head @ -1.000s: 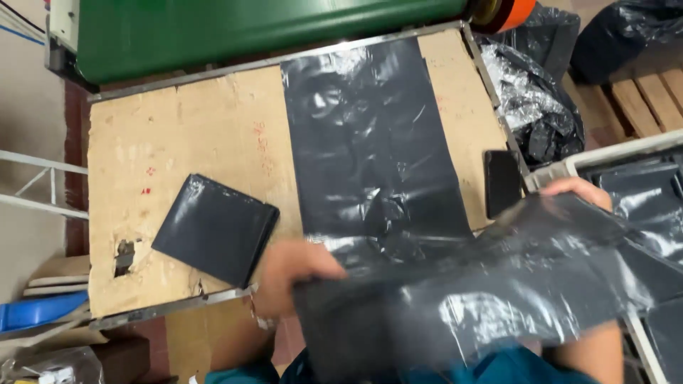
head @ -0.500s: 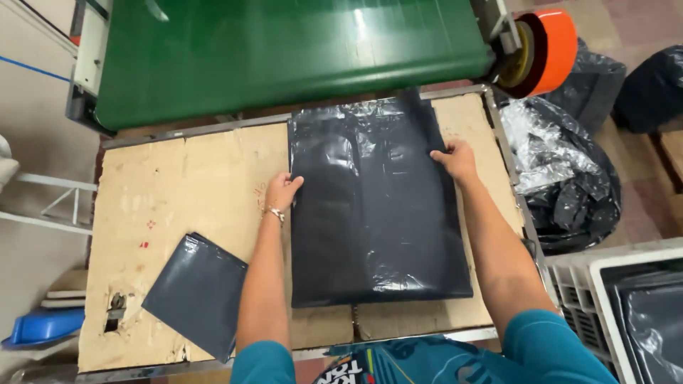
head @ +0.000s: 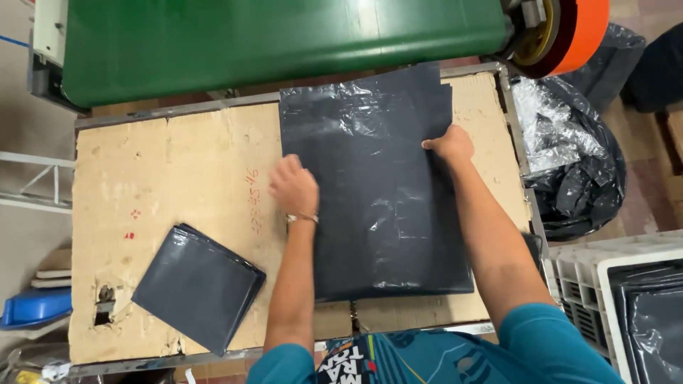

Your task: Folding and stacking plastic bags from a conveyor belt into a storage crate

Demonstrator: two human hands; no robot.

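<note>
A person is pressing a large black plastic bag (head: 373, 185) flat on a cardboard-covered bench (head: 171, 185). The left hand (head: 293, 188) is resting on its left edge, the right hand (head: 449, 144) on its right edge, fingers together and flat. The bag looks thin, light, limp and slippery, best gripped at its edges.
</note>
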